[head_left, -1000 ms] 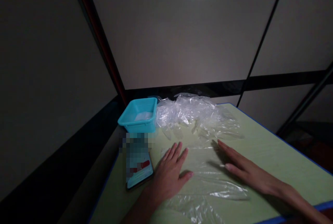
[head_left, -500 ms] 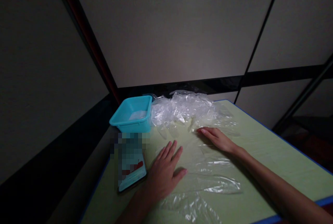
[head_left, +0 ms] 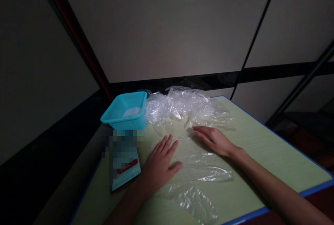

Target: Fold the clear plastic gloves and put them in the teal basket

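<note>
A thin, clear plastic film (head_left: 193,172) lies spread over the table, with loose flaps trailing to the right and toward me; whether it is a bag or something else I cannot tell. My left hand (head_left: 161,164) rests flat on its left part, fingers stretched and thumb apart. Farther back, my right hand (head_left: 215,139) reaches in from the right, low over the film's far part. Its fingers are stretched out, the thumb a little apart, and nothing shows in its grasp. Just beyond the fingertips begins a crumpled heap of clear plastic (head_left: 180,103).
A turquoise plastic basin (head_left: 130,124) with something whitish inside stands at the back left. In front of it lies a phone-like device (head_left: 127,176), partly pixelated. The pale green table (head_left: 255,141) has a blue edge. Behind it rises a panelled wall (head_left: 167,37).
The right hand's fingers have straightened and moved slightly apart from the thumb. My left hand stays flat on the film. The whole view has shifted slightly.
</note>
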`<state>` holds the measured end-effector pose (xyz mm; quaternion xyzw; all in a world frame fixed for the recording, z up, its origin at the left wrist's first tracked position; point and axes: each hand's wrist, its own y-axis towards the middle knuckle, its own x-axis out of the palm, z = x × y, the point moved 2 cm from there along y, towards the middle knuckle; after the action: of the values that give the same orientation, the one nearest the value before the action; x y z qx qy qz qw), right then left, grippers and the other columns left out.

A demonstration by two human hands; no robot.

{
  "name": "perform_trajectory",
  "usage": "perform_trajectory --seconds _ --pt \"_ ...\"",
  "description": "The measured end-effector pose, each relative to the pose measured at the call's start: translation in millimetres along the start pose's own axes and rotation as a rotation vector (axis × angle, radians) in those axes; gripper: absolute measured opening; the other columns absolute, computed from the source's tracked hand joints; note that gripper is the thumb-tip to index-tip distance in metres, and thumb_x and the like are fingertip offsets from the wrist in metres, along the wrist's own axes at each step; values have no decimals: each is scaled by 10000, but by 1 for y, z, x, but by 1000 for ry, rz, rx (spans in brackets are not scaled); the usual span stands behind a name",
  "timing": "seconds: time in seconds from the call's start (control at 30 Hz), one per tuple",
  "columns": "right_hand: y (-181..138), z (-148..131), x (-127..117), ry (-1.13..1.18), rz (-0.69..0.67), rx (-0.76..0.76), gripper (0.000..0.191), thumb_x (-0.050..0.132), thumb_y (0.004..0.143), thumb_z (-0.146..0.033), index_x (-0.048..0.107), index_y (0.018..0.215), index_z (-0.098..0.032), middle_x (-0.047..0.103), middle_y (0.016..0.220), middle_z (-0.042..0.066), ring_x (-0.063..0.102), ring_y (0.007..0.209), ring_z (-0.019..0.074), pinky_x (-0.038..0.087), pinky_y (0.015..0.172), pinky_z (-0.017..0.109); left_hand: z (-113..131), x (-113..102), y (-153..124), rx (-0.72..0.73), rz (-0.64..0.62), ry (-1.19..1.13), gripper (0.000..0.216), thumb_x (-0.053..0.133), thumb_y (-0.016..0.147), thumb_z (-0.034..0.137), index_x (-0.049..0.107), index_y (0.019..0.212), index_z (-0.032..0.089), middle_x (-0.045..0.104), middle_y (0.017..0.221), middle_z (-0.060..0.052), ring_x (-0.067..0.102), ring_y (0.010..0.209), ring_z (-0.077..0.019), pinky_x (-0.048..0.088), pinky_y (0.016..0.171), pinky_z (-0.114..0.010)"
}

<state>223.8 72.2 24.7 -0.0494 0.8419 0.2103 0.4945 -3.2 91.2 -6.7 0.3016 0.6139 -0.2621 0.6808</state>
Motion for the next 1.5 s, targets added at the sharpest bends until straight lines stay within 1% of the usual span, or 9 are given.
perform_trajectory --seconds 0.23,0.37,0.57,0.7,0.87,1.03,1.23,1.3,1.5 --pt "2 10 12 -174 -16 6 373 301 929 -306 470 1225 -153 556 1226 107 555 1061 229 330 999 448 -1 1 0 11 20 0 633 439 843 519 276 1373 214 189 1462 -91 161 1335 -249 236 1055 -404" --pt "-1 14 8 -186 15 23 379 320 923 -303 447 1237 -132 567 1200 129 542 1078 225 369 977 426 -2 2 0 17 28 -4 633 428 844 530 270 1374 221 187 1463 -91 158 1335 -250 237 1053 -410" --pt "-5 23 1 -341 2 -131 526 522 837 -363 389 1299 -150 339 1402 139 218 1318 270 207 1053 497 0 -1 -1 17 18 -5 617 408 856 523 275 1374 214 179 1464 -92 157 1335 -251 237 1053 -406" --pt "-11 44 0 -465 83 -1 616 572 800 -377 372 1311 -97 186 1450 196 56 1338 305 188 1054 496 0 0 -1 18 23 1 624 402 855 530 283 1372 201 189 1460 -98 168 1332 -252 239 1052 -410" --pt "-15 63 -3 -489 121 118 603 551 806 -373 357 1314 -111 196 1447 195 89 1334 308 187 1052 510 -2 3 0 26 36 9 625 389 855 543 295 1367 196 199 1456 -99 176 1330 -252 249 1048 -411" --pt "-11 31 -6 -332 159 117 464 401 885 -290 377 1312 -107 240 1441 164 176 1329 260 224 1066 438 -2 3 -1 23 44 4 628 413 851 528 286 1372 201 187 1459 -101 174 1330 -254 243 1052 -408" --pt "-19 -25 18 -133 -212 -200 733 375 867 -531 158 1414 -93 154 1461 141 120 1341 225 201 1083 379 -2 3 -2 35 41 11 636 424 848 520 274 1376 199 188 1461 -101 165 1333 -258 242 1055 -411" --pt "-25 -25 25 -145 -256 -198 788 371 849 -574 141 1414 -75 136 1458 155 111 1340 240 177 1088 389 -2 3 -2 39 40 13 635 426 846 519 274 1375 202 194 1460 -99 170 1332 -257 246 1053 -411" --pt "-34 -11 29 -224 -194 -154 793 361 845 -589 136 1414 -84 157 1449 153 135 1335 243 181 1088 392 -3 0 -1 38 27 -23 654 444 838 504 252 1380 193 190 1462 -90 159 1335 -251 237 1060 -410"
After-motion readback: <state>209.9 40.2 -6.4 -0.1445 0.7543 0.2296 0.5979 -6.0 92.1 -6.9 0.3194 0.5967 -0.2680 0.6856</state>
